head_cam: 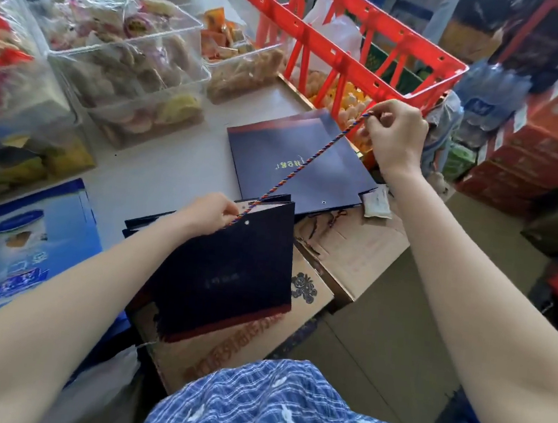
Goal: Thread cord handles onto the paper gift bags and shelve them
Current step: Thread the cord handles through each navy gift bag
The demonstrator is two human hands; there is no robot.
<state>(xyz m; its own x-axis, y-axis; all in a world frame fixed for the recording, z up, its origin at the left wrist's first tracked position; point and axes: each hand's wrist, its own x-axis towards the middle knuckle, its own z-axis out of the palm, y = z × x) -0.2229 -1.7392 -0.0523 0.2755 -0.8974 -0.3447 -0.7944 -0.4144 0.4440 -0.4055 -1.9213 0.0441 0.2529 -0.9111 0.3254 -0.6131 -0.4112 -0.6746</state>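
Paper gift bag, dark blue, flat, held up over cardboard box near person's body. Left hand grips bag's top edge, fingers curled round it beside small hole. Cord, twisted red, blue and gold, runs tight from bag's top up to right hand. Right hand fingers pinch cord's end, up high near red crate. Second blue bag lies flat on white tabletop. Clear tubs of snacks sit on left.
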